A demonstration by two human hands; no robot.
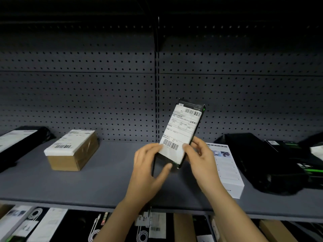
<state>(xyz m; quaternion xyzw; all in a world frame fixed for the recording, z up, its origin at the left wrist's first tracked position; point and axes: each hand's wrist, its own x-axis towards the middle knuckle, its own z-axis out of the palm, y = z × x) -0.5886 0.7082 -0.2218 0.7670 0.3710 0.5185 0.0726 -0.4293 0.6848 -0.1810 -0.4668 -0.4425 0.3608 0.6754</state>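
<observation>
A grey shelf (87,186) is stretching across the view under a pegboard wall (78,102). A black bag (262,163) is lying on it at the right, with a brown carton (73,151) at the left and a white box (227,168) between them. A flat black package (181,131) is being held tilted in the air above the shelf, its shipping label facing the camera. The left hand (148,168) is gripping its lower left edge with the thumb curled under. The right hand (202,159) is pinching the lower right edge, thumb on the label. The work is looking about midway: the package is in hand but not yet resting on the shelf.
</observation>
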